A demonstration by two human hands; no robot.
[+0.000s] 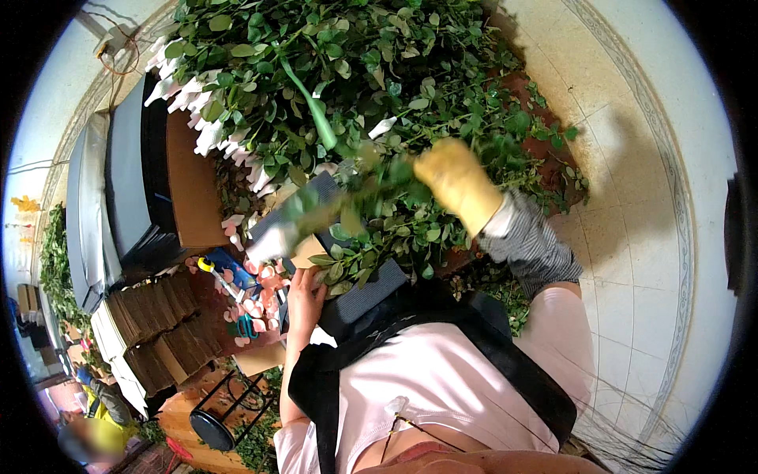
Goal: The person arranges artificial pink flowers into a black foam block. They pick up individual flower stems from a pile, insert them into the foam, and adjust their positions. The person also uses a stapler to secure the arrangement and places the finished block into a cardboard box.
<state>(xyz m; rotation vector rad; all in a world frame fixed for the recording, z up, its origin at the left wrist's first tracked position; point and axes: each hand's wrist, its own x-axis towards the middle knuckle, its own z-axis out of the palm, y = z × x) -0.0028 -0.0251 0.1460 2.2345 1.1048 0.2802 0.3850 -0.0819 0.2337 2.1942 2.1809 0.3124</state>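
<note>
My right hand (458, 182), in a yellow work glove, is closed on a leafy rose stem (371, 186). The stem is smeared by motion and reaches left to a blurred white-sleeved bud (272, 245). My left hand (306, 300) is bare, its fingers bent against brown card and leaves; what lies under them is hidden. Beside it, dark corrugated sheets (371, 294) carry leafy stems (355, 265). Beyond my hands is a big heap of rose stems (379, 63), with white-sleeved buds (189, 99) along its left side. A long green tool (316, 118) lies on the foliage.
Pink petals (272, 280), teal scissors (245, 325) and a yellow-and-white tool (217, 272) lie left of my left hand. Stacked brown cardboard (158, 328), a bin of grey sheets (138, 174) and a black stool (212, 428) stand farther left. Another person (106, 411) in yellow is at lower left.
</note>
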